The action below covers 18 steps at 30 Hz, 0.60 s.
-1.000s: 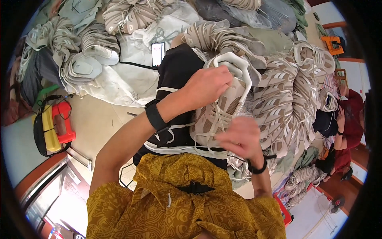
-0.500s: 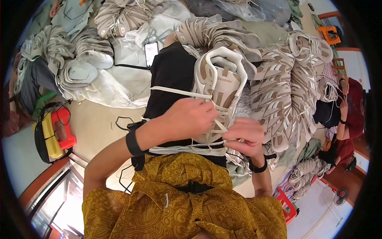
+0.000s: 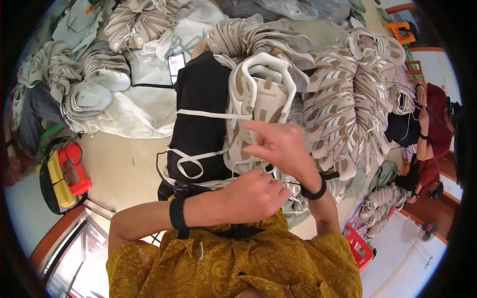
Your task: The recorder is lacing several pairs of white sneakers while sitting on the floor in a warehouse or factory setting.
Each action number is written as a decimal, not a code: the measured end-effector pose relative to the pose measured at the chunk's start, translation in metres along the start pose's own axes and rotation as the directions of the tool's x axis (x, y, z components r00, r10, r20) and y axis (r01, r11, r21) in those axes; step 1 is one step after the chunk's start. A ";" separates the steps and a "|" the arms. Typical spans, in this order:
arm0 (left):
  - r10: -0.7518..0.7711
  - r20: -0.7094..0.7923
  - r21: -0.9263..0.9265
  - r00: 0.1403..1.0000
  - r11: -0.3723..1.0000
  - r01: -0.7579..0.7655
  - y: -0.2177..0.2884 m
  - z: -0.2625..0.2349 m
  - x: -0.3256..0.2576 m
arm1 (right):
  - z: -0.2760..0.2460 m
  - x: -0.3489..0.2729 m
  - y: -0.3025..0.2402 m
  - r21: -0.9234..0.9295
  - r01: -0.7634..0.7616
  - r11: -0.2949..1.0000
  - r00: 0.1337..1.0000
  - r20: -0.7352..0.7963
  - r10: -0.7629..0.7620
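Note:
A white and tan shoe upper (image 3: 258, 94) lies on a black cloth (image 3: 201, 99) over my lap. White laces (image 3: 198, 114) run across the cloth to the upper. My left hand (image 3: 253, 194) is a closed fist just below the upper, near my yellow shirt, gripping a lace. It wears a black wristband. My right hand (image 3: 278, 146) rests on the lower part of the upper, thumb and forefinger stretched to the left, holding it down.
Piles of the same uppers lie at the right (image 3: 343, 99), the top and the left (image 3: 64, 84). A phone (image 3: 176, 64) lies on white sheeting. A yellow, red and black tool (image 3: 62, 176) sits at the left. Another person in red (image 3: 432, 124) works at the right, near a red stool (image 3: 360, 243).
My left hand has come down from the top of the upper toward my body and closed into a fist. My right hand has risen onto the upper.

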<state>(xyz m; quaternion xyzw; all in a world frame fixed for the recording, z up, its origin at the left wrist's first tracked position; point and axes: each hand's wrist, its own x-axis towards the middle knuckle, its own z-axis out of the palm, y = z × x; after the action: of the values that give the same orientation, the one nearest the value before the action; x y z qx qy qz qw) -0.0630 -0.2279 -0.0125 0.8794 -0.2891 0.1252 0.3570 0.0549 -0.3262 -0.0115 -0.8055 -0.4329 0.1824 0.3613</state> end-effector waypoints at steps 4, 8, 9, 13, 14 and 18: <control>0.059 0.041 0.052 0.997 0.997 -0.061 -0.003 0.003 0.003 | 0.018 0.005 0.012 -0.178 0.185 0.967 0.979 -0.053 -0.197; -0.030 -0.107 -0.044 0.994 0.999 0.026 -0.011 -0.012 -0.004 | 0.014 -0.002 0.025 -0.170 0.299 0.939 0.948 -0.059 -0.312; -0.083 -0.252 -0.077 0.964 0.995 0.065 -0.016 -0.017 -0.006 | 0.014 -0.006 0.027 -0.171 0.290 0.942 0.950 -0.064 -0.305; -0.704 0.098 -0.510 0.704 0.572 0.643 -0.043 -0.039 -0.022 | 0.003 -0.024 0.014 0.096 0.388 0.917 0.922 -0.049 -0.385; -0.753 0.198 -0.589 0.628 0.421 0.690 -0.047 -0.035 -0.023 | -0.001 -0.031 0.004 0.202 0.438 0.876 0.896 -0.020 -0.443; -0.724 0.521 -0.753 0.452 -0.141 0.643 -0.064 -0.016 -0.020 | 0.002 -0.057 -0.029 0.497 0.436 0.751 0.797 0.175 -0.578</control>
<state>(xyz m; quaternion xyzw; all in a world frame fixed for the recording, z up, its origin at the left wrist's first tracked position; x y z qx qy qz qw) -0.0406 -0.1712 -0.0452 0.5271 0.2152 -0.2293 0.7895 0.0052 -0.3614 0.0077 -0.5140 -0.6384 0.2944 0.4916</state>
